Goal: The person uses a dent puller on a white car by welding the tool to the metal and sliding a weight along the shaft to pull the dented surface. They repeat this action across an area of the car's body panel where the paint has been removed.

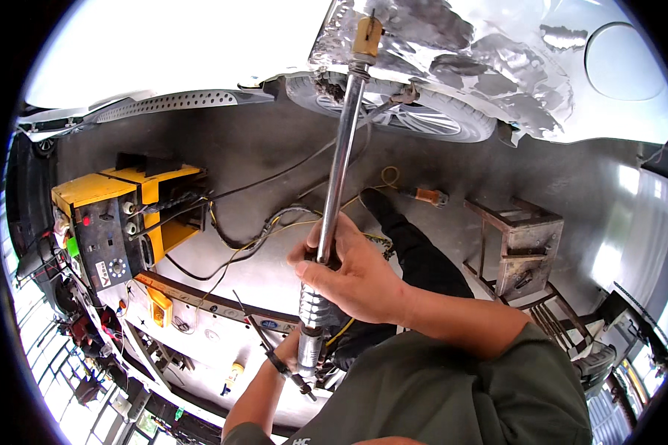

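Note:
A long chrome slide-hammer puller (341, 152) runs from my hands up to the white car panel (482, 59), where its yellow-ended tip (366, 37) meets patchy bare metal. My right hand (352, 278) is closed around the tool where the shaft meets its ribbed cylinder (314, 310). Below, my left hand (289, 352) is closed at the lower end, its fingers partly hidden behind the cylinder. A thin dark bar (254, 326) crosses beside that hand. A cable clamp (404, 96) hangs by the wheel (441, 121).
A yellow-and-black welding machine (107, 230) stands left, with cables (245, 241) across the floor. A rusty metal stool (531, 252) is at right, an orange power tool (428, 196) near my foot. A long white bench-like surface (204, 348) with small tools lies lower left.

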A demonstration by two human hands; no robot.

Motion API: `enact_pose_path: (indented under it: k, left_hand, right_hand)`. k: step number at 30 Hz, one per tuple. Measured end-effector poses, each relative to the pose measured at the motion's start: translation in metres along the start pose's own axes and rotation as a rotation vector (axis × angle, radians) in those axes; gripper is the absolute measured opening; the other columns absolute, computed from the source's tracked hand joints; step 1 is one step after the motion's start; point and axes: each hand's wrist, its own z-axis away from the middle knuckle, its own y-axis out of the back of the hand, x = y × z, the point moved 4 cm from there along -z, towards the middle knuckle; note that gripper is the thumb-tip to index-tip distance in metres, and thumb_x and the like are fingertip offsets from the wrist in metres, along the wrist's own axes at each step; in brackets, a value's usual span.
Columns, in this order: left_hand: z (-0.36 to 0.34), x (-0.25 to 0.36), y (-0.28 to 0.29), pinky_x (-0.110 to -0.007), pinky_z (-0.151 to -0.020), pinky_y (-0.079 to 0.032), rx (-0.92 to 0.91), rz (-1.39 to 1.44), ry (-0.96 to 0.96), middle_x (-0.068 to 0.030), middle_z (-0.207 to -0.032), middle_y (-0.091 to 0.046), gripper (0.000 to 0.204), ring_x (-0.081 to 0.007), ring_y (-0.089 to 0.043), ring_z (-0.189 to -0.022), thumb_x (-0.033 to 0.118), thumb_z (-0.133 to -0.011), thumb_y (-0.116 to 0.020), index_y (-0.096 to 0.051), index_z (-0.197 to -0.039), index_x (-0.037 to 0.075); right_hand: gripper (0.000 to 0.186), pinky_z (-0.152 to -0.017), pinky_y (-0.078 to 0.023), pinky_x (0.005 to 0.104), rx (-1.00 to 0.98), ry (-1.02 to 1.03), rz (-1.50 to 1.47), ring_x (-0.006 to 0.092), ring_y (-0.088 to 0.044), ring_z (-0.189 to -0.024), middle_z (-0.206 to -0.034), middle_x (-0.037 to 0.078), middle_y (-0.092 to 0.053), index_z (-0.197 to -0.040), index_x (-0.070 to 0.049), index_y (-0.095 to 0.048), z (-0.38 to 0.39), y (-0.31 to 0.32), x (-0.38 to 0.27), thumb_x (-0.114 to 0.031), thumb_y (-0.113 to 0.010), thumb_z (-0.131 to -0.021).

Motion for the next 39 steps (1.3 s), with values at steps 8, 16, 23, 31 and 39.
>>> enact_pose_path:
  k: [8, 16, 23, 31, 39]
  left_hand:
    - [0.015, -0.006, -0.047, -0.033, -0.081, -0.058, 0.274, 0.06, -0.614, -0.0115, -0.106, -0.071, 0.047, -0.0196, -0.071, -0.09, 0.036, -0.106, -0.037, -0.062, -0.121, -0.001]
    - [0.021, -0.01, -0.061, -0.034, -0.077, -0.058, 0.412, 0.103, -0.69, -0.0107, -0.099, -0.071, 0.04, -0.0202, -0.07, -0.086, 0.029, -0.105, -0.04, -0.064, -0.113, -0.002]
    - [0.02, -0.019, -0.044, -0.037, -0.081, -0.057, 0.503, -0.17, -0.788, -0.0108, -0.103, -0.071, 0.04, -0.0227, -0.07, -0.09, 0.032, -0.103, -0.043, -0.063, -0.116, 0.0]
    - [0.022, -0.012, -0.055, -0.044, -0.104, -0.05, 0.135, 0.244, -0.667, -0.0145, -0.125, -0.067, 0.059, -0.0299, -0.066, -0.114, 0.048, -0.1, -0.038, -0.056, -0.134, 0.002]
    - [0.032, 0.009, -0.041, -0.043, -0.107, -0.046, 0.11, 0.212, -0.71, -0.0149, -0.128, -0.066, 0.06, -0.0293, -0.064, -0.118, 0.046, -0.1, -0.037, -0.056, -0.134, 0.001]
  right_hand:
    - [0.023, -0.08, -0.048, 0.029, -0.035, -0.194, -0.092, 0.0102, -0.06, -0.089, -0.098, 0.007, -0.065, -0.104, -0.008, -0.045, -0.007, 0.019, -0.004, -0.014, -0.066, -0.098]
    - [0.018, -0.079, -0.05, 0.0295, -0.02, -0.13, -0.2, 0.0117, -0.064, -0.09, -0.088, 0.003, -0.061, -0.098, -0.009, -0.049, -0.006, 0.02, -0.007, -0.014, -0.066, -0.099]
    - [0.017, -0.071, -0.051, 0.0286, 0.015, -0.101, -0.206, 0.0108, -0.064, -0.079, -0.082, 0.002, -0.061, -0.096, -0.008, -0.051, -0.011, 0.019, -0.004, -0.014, -0.067, -0.097]
    - [0.03, -0.06, -0.054, 0.0314, 0.049, -0.016, -0.232, 0.0154, -0.064, -0.064, -0.075, 0.008, -0.063, -0.107, 0.0, -0.055, -0.063, 0.043, -0.051, -0.025, -0.066, -0.096]
    - [0.022, -0.069, -0.055, 0.0318, 0.078, 0.097, -0.486, 0.0139, -0.065, -0.073, -0.081, 0.005, -0.064, -0.115, -0.004, -0.057, -0.02, 0.003, 0.027, -0.016, -0.065, -0.098]
